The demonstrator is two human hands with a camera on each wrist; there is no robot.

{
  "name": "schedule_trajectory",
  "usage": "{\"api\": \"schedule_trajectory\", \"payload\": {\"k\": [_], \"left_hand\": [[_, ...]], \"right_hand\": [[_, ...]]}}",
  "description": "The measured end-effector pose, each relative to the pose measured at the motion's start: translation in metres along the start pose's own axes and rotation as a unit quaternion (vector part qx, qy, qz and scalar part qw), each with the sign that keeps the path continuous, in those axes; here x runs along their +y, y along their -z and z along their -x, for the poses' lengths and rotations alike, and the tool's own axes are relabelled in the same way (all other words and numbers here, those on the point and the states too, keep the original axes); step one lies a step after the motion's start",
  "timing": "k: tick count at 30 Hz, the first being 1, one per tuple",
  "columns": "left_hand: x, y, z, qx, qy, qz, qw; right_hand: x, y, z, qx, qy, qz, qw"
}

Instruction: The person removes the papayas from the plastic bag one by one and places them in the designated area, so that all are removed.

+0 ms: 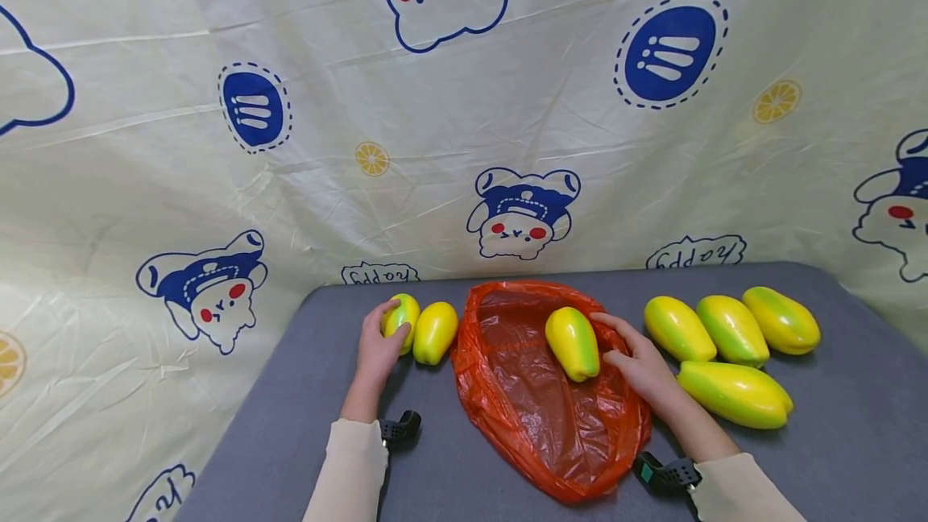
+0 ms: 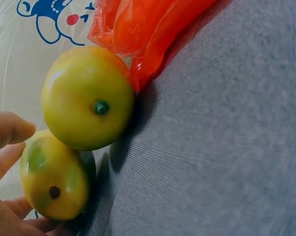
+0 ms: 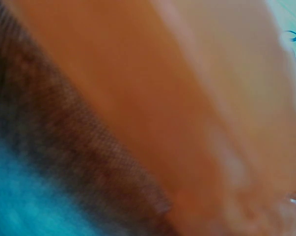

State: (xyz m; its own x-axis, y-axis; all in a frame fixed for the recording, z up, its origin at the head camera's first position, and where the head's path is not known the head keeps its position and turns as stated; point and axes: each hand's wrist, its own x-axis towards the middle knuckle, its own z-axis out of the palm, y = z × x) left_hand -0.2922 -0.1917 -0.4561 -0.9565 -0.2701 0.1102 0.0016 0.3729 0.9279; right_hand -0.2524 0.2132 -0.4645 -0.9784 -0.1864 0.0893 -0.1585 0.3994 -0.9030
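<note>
In the head view my left hand (image 1: 382, 345) grips a yellow-green papaya (image 1: 403, 321) at the left of the table. Up close in the left wrist view, the thumb and fingers reach around this papaya (image 2: 57, 179). A second papaya (image 1: 435, 333) stands right beside it, next to a red plastic bag (image 1: 500, 393). The bag lies with its mouth spread wide, and one papaya (image 1: 573, 343) is inside. My right hand (image 1: 641, 365) holds the bag's right rim, fingertips close to the papaya inside. The right wrist view is blurred and mostly filled by an orange-brown surface.
On the right of the grey table (image 1: 855, 441) lie several more papayas, three in a back row (image 1: 732, 330) and one papaya (image 1: 735, 395) in front. A printed white cloth (image 1: 435, 216) hangs behind the table. Dark straps circle both wrists.
</note>
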Motion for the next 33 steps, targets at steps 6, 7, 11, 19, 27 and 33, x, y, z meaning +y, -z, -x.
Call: {"api": "schedule_trajectory", "payload": {"k": [6,7,11,19,27,33], "left_hand": [[0.001,0.001,0.000,0.000,0.015,0.023,0.9996],[0.002,0.001,0.000,0.001,0.016,0.024,0.9996],[0.004,0.001,0.000,0.000,0.017,0.028,0.9995],[0.007,0.004,0.003,0.007,0.029,0.041,0.9987],[0.014,0.006,0.004,0.017,0.034,0.048,0.9981],[0.019,0.007,0.004,0.019,0.031,0.046,0.9983]], "right_hand": [[0.000,0.000,0.000,-0.001,0.000,-0.005,1.0000],[0.000,0.000,0.000,-0.001,0.000,-0.005,1.0000],[0.000,0.000,0.000,-0.002,-0.001,-0.004,1.0000],[0.000,0.000,0.000,-0.002,-0.005,-0.007,1.0000],[0.000,0.000,0.000,-0.004,-0.007,-0.011,0.9999],[0.000,0.000,-0.001,-0.005,-0.006,-0.015,0.9999]]}}
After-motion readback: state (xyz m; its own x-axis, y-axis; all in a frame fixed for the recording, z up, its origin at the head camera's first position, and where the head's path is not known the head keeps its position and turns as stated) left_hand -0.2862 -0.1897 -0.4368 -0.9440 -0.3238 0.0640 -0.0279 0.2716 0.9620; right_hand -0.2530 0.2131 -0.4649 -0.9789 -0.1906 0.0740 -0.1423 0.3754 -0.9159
